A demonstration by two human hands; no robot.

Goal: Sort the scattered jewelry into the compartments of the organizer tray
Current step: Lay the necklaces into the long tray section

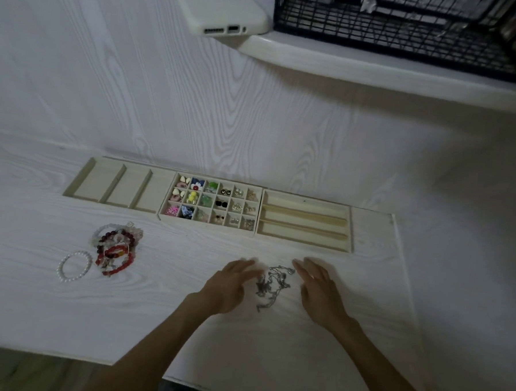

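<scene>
while both hands hover low over the white table (pixel 36 303), a tangle of silver chains (pixel 273 284) lies on the surface between them. the left hand (pixel 231 286) sits just left of the tangle with fingers straight and loosely spread, blurred at the tips; whether they touch the chains cannot be told. the right hand (pixel 320 291) sits just right of it, fingers also straight and relaxed, holding nothing. beyond the hands stand three trays: a left tray (pixel 81 180) with long slots, a middle grid tray (pixel 207 222) holding earrings in small cells, and a right tray (pixel 305 242) with two bars. a heap of beaded bracelets (pixel 116 247) and a pearl bracelet (pixel 74 266) lie at the left.
</scene>
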